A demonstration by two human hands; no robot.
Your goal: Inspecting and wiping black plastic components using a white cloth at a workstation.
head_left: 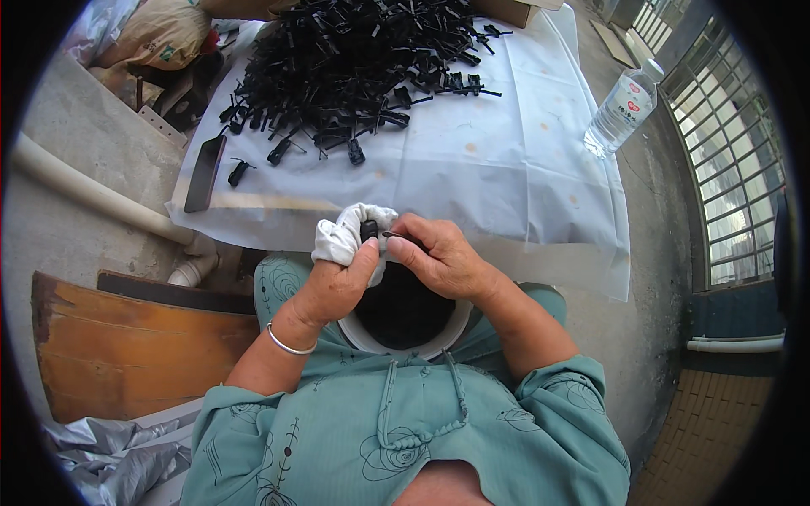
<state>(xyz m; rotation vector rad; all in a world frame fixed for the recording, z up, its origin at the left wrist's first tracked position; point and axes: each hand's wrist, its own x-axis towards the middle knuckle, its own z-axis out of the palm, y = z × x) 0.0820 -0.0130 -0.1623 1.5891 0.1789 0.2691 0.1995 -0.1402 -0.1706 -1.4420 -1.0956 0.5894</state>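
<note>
The left hand (336, 282) is clamping a small black plastic part (369, 229) and crumpled white cloth (340, 239) in its fingers; the right hand (445, 257) is pinching a slim dark piece (391, 234) just beside that part. Beneath the fingers, a round white bucket (458, 327) is standing.

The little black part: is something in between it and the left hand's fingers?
Yes, a white cloth seems to be: it bunches around the little black part, hiding the fingers of the left hand. The bare left thumb shows beside the part.

Left hand (339, 280) perhaps curled, right hand (445, 257) pinched
</note>
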